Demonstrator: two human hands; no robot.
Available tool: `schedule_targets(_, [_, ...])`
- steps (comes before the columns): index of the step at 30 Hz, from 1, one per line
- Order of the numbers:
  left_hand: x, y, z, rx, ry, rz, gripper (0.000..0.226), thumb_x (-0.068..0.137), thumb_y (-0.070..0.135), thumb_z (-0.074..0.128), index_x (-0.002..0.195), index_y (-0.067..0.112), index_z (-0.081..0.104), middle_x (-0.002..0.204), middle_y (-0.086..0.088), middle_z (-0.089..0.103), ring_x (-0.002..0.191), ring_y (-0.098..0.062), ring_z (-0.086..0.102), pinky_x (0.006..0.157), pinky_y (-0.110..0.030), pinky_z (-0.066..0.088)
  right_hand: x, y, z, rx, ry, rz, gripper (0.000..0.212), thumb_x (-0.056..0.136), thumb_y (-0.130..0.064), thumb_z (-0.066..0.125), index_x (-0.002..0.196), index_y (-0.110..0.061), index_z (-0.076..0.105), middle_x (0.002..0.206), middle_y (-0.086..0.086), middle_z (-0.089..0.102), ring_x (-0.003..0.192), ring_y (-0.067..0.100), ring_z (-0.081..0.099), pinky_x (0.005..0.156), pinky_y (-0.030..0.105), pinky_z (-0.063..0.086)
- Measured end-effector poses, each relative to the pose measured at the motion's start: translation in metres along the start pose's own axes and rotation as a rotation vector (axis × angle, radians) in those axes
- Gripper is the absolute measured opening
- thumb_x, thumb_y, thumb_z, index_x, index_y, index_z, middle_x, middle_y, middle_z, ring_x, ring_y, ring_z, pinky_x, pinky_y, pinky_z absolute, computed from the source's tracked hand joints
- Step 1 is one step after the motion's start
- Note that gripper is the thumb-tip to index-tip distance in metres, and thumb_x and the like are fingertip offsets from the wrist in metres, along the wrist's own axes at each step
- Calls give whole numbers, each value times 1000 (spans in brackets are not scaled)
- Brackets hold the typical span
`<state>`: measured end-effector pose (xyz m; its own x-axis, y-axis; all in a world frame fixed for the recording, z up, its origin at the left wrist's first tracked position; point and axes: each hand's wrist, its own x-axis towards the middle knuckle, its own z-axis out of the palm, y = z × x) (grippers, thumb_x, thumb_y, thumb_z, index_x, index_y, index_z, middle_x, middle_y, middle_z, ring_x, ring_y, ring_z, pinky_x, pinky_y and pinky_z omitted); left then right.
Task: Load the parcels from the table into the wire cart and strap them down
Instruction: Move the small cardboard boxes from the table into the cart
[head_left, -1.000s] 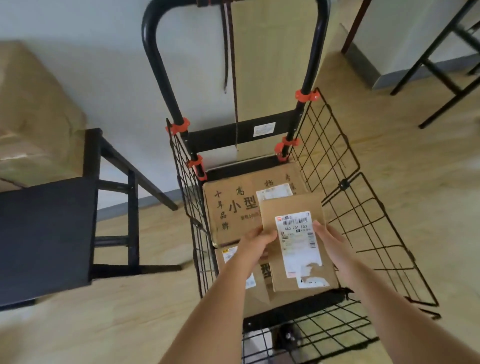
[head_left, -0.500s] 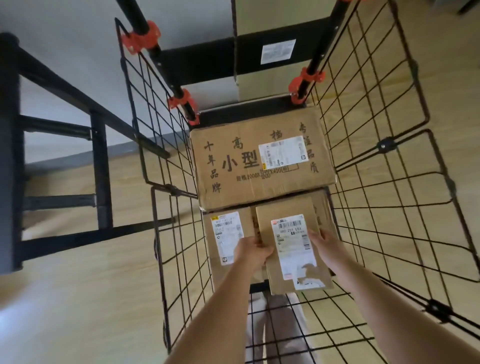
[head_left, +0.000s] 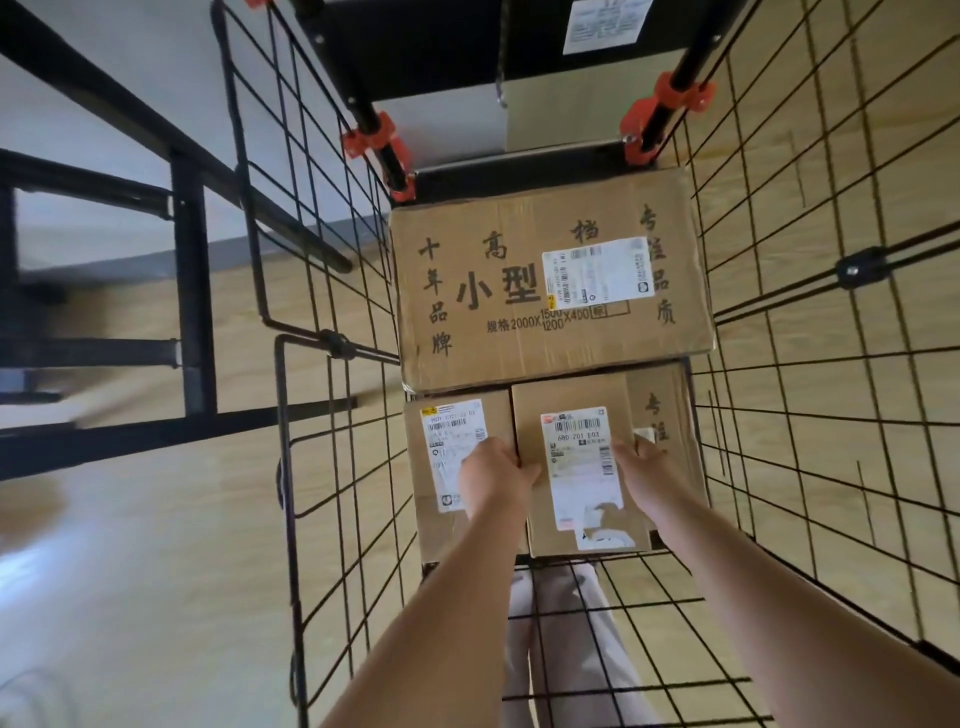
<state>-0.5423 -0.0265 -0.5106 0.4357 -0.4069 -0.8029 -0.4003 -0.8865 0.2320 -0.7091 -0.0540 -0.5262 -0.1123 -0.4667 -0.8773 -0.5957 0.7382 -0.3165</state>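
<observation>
On the large carton (head_left: 519, 332) we read 小型 in bold, 十年品牌 down the left, 高档 above, and 规格 2000X1500/1200X400 beneath. Its shipping label (head_left: 597, 270): print too fine for us. Small parcel (head_left: 571, 395), white label (head_left: 579, 483): 680 701 E03 under a barcode. Neighbouring parcel (head_left: 498, 415), label code unclear.

small parcel (head_left: 582, 467) lowered into wire cart (head_left: 441, 52), now beside labelled parcel (head_left: 452, 441)
</observation>
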Motion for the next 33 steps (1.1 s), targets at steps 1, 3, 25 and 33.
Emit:
schedule_targets(1, [1,1,0,15,3,2,19,82,26,77,87,17,61,80,5,59,78,-14,52,65,-26,37,1,0,0,6,3,5,44,102,-44,36,137,-21,49,119,3,65,101,23,63,88,48,55])
schedule_targets(3, [2,2,0,28,8,0,18,83,25,76,91,16,63,81,5,59,79,-15,52,66,-27,38,2,-2,0,21,3,9,45,102,-44,37,138,-20,48,117,3,65,100,24,62,88,49,54])
schedule_targets(25, [-90,27,-57,76,-46,105,19,90,12,64,108,12,63,101,-2,67,85,-17,59,66,-25,47,-94,-50,-31,-424,34,-369,44,101,-34,48,142,-17,46,135,4,58,81,6,53,59,15,39])
schedule_targets(33, [-165,9,-113,86,80,168,25,90,9,63,114,18,61,113,-3,63,96,-18,63,85,-34,58,-174,-83,-46,-710,48,-611,34,99,-30,51,130,-18,56,116,2,65,68,10,62,63,28,49])
